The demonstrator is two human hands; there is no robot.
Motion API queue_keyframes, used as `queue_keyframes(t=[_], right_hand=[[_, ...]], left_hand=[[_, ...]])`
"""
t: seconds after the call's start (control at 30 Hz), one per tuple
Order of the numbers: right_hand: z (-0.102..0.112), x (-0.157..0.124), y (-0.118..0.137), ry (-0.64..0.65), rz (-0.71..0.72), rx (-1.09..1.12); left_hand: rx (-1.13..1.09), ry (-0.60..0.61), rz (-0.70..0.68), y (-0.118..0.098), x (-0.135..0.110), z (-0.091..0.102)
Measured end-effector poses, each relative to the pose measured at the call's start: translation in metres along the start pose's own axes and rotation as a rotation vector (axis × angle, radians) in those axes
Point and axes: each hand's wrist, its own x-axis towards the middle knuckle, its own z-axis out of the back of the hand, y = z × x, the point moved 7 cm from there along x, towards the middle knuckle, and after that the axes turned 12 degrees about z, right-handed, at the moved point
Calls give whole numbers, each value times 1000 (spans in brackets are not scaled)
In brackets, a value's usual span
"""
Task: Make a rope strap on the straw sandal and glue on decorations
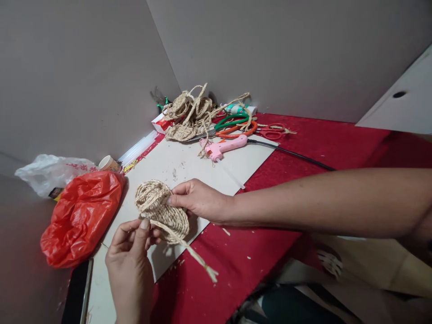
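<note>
A small woven straw slipper (pixel 165 209) is held up over the white board (pixel 148 166). My right hand (pixel 199 198) grips its far right side, thumb on top, the other fingers partly hidden behind it. At the slipper's near left edge, my left hand (pixel 131 252) pinches the braided straw cord (pixel 182 243) between thumb and fingers. The cord's loose end hangs toward the lower right and is frayed at the tip.
Behind lie a pink glue gun (pixel 229 146) with a black cable, coiled straw braid (pixel 189 112), green-and-orange-handled shears (pixel 236 126) and red scissors (pixel 272 131). At left are a red plastic bag (pixel 84 216), a white bag (pixel 50 173) and a paper cup (pixel 108 164). Grey walls enclose the red-covered table (pixel 320 139).
</note>
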Motion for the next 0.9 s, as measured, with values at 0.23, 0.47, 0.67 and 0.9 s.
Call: queue_keyframes(t=[0.23,0.47,0.67,0.9], right_hand=[[0,-2,-4,15,48,2],[1,-1,-7,36,65,-15],[0,-3,-7,25,37,-14],[-1,-4,-8,20,30,26]], left_hand=[[102,-77,-53,5,-4,7],[39,-80,-10,10,3,4],[-5,-66,84,17,5,7],[-201,33,250,30,15,-2]])
